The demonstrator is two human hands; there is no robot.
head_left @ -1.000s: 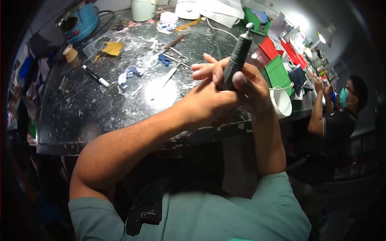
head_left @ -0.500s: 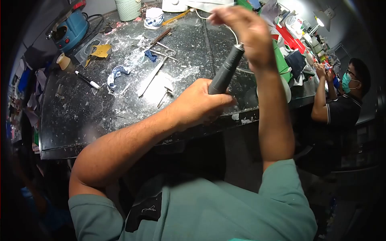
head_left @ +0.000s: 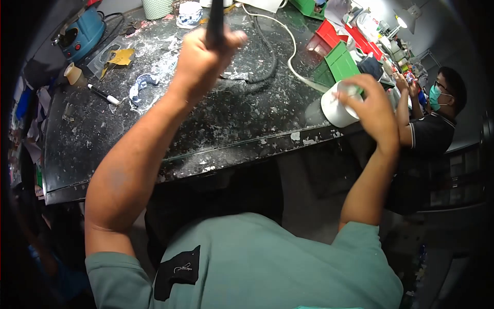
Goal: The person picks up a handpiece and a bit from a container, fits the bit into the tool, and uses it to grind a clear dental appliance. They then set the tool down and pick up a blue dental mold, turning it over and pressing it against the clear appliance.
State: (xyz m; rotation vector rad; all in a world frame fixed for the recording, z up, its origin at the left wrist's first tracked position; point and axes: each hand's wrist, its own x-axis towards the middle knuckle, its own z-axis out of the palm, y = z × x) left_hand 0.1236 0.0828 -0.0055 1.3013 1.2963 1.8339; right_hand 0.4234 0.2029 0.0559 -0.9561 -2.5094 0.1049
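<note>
Away from the handpiece's tip, the right hand (head_left: 378, 110) has swung out and down to the white tub (head_left: 337, 116) near the worktop's (head_left: 206, 139) front edge. Half a second ago it was raised beside that tip, a blur in the air. Now its fingers are loosely bent over the tub's mouth, with a gap between thumb and fingers; it's blurred there, so I can't fairly say whether they pinch something small or touch the rim.

The left hand (head_left: 198, 59) has moved up and further left, carrying the dark handpiece (head_left: 216, 26) with it. Its fingers are wrapped closed round the lower body, and the handpiece points upward, its upper end cut off by the top of the view. So the two hands, close together a second ago, are well apart: one keeps the handpiece, the other is at the tub.

Behind it, the dark coiled cord (head_left: 271, 56) has gone from nearly straight to a wide bend across the worktop. The slim metal tools seen half a second ago are now mostly behind the left hand. The blue-and-white curved piece (head_left: 135, 92) and the marker (head_left: 103, 95) still lie on the left side, near each other.
</note>
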